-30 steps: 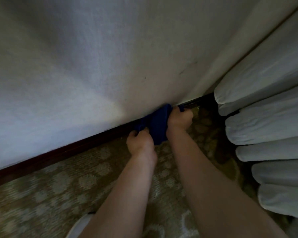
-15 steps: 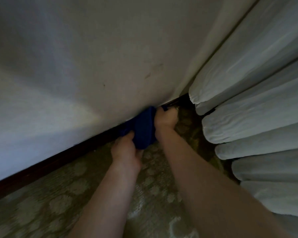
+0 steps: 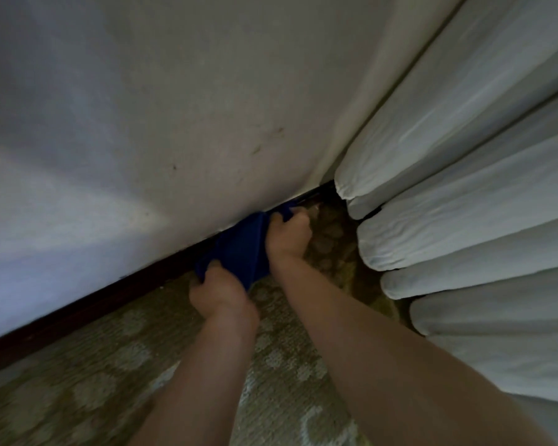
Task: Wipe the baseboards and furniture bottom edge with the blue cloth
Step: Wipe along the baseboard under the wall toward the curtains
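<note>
The cloth (image 3: 239, 249) is gripped by both hands (left (image 3: 221, 296), right (image 3: 289, 236)) and pressed against the baseboard (image 3: 78, 312), near the curtain (image 3: 464, 204).

The dark wooden baseboard (image 3: 78, 312) runs along the foot of the pale plaster wall (image 3: 158, 107), above the patterned beige carpet (image 3: 87, 381). The folded blue cloth (image 3: 239, 249) lies against the baseboard between the left hand (image 3: 221, 296) and the right hand (image 3: 289, 235). The pleated white curtain (image 3: 464, 204) hangs to the right, near the corner.
</note>
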A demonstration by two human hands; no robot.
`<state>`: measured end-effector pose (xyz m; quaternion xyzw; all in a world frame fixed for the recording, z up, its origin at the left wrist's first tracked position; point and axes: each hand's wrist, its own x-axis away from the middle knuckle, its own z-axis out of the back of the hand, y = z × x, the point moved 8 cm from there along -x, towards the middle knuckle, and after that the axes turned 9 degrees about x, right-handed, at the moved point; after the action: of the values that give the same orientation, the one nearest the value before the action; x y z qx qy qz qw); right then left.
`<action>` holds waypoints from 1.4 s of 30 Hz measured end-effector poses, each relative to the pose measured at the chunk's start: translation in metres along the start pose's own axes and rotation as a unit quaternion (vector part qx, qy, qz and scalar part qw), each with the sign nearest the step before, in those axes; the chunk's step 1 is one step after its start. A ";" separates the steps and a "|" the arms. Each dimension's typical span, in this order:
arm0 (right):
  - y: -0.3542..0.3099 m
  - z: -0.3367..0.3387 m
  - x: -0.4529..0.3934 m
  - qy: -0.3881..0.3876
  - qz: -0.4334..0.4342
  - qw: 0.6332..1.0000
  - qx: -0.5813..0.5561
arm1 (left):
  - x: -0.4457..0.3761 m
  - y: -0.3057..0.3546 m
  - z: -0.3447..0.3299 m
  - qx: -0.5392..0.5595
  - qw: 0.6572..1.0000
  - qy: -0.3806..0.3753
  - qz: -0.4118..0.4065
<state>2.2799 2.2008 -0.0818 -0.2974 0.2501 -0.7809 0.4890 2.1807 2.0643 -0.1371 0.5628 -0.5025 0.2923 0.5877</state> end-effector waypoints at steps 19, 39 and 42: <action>0.007 0.011 -0.025 0.124 0.039 0.992 0.004 | -0.015 -0.007 -0.028 -0.005 0.999 -0.037 0.008; 0.004 0.010 -0.037 0.098 0.007 0.993 -0.064 | -0.022 -0.012 -0.047 0.003 0.998 -0.066 0.004; 0.003 -0.009 -0.011 0.013 0.046 0.996 -0.073 | -0.026 -0.002 -0.017 0.001 0.999 0.008 -0.038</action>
<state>2.2794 2.2101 -0.0921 -0.3103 0.3261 -0.7410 0.4983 2.1787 2.0853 -0.1594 0.5797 -0.4756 0.2748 0.6019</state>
